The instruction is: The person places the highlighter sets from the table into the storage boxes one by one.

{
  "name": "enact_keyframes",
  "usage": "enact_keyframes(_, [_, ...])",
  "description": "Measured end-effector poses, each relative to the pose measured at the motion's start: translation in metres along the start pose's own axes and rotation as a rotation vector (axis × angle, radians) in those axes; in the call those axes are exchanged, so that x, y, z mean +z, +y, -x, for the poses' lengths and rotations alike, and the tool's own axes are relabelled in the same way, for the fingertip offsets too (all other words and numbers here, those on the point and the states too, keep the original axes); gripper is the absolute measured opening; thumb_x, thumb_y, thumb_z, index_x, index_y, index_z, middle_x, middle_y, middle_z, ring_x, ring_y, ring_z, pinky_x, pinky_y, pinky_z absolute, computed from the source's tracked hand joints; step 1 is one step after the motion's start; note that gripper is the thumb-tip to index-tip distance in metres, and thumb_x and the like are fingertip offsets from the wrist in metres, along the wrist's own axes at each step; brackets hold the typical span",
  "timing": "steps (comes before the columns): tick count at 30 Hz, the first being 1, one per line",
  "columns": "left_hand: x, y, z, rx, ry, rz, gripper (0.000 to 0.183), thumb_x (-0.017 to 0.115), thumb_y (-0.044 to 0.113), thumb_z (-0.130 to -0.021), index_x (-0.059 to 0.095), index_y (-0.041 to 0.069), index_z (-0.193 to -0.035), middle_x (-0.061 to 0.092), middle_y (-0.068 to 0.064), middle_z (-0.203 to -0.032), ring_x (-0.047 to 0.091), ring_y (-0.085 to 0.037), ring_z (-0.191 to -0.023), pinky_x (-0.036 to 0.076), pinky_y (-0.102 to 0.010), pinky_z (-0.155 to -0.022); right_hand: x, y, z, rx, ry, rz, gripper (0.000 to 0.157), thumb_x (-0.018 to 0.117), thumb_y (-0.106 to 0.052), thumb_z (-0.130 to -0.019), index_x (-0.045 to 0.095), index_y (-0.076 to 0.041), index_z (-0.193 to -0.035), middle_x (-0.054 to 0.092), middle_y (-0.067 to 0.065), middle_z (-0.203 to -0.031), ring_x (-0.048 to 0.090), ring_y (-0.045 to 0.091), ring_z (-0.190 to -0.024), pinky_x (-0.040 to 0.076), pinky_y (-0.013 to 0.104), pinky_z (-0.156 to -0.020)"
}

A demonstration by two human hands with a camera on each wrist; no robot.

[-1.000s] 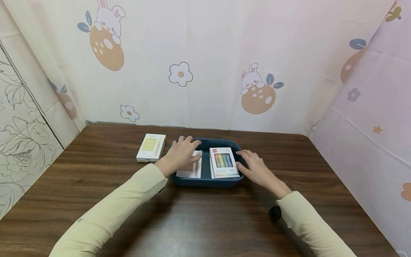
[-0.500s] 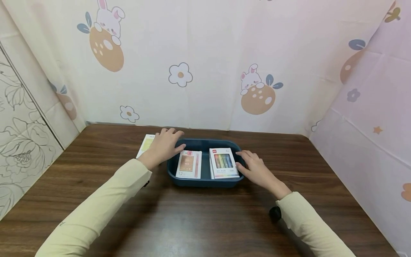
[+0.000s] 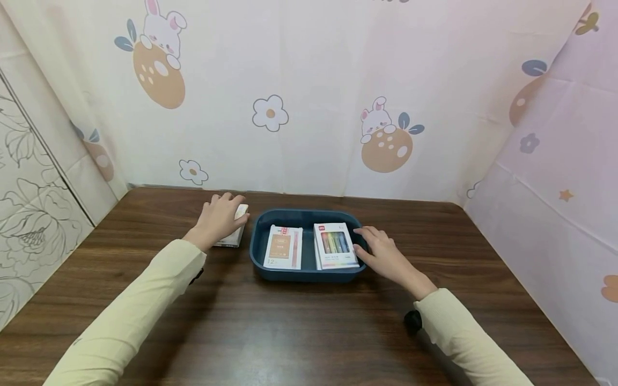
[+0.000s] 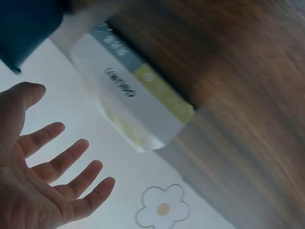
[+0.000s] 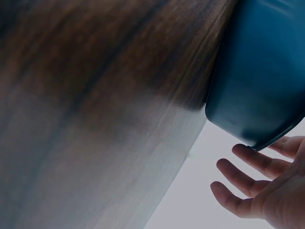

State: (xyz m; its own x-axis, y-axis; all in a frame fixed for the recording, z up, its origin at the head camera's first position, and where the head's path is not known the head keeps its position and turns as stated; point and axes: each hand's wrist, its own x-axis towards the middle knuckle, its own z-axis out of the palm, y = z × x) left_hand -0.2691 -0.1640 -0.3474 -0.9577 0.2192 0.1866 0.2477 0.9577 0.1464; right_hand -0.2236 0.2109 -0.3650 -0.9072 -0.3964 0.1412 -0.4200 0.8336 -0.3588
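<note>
In the head view my left hand (image 3: 217, 220) is over a small white box (image 3: 233, 238), hiding most of it. The left wrist view shows that box (image 4: 128, 90) with a yellow-green and grey side, apart from the spread fingers. A dark blue plastic bin (image 3: 309, 275) stands to its right. Inside the bin lie a white box with a brown label (image 3: 283, 247) on the left and a white box of coloured sticks (image 3: 336, 245) on the right. My right hand (image 3: 386, 256) rests at the bin's right rim, fingers loosely bent, gripping nothing that I can see.
Everything stands on a dark wood-grain table (image 3: 299, 327). A pale curtain (image 3: 318, 150) printed with rabbits and flowers hangs along the back edge. More patterned cloth (image 3: 545, 230) hangs at the right side.
My left hand has moved left from above the brown-labelled box in the bin to above the white box on the table. The right hand stays at the rim.
</note>
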Motion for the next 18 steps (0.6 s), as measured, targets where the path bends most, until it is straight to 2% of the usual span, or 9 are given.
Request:
enact_keyframes(8, [0.013, -0.011, 0.002, -0.053, -0.067, 0.002, 0.055, 0.058, 0.036, -0.087, 0.045, 0.009, -0.132, 0.046, -0.024, -0.124, 0.044, -0.049, -0.106, 0.042, -0.061, -0.08, 0.0, 0.0, 0.001, -0.001, 0.005, -0.004, 0.048, 0.049, -0.031, -0.093, 0.044, -0.003, -0.132, 0.043, 0.019, -0.135, 0.039, 0.039, -0.122, 0.03, 0.064, -0.094])
enact_keyframes(18, [0.025, -0.013, 0.001, -0.108, -0.145, 0.005, 0.061, 0.055, 0.043, -0.087, 0.04, 0.011, -0.136, 0.04, -0.026, -0.128, 0.044, -0.05, -0.104, 0.042, -0.06, -0.079, 0.0, 0.0, 0.001, -0.003, 0.005, -0.001, 0.048, 0.048, -0.031, -0.093, 0.044, -0.003, -0.132, 0.043, 0.019, -0.135, 0.04, 0.039, -0.121, 0.03, 0.064, -0.094])
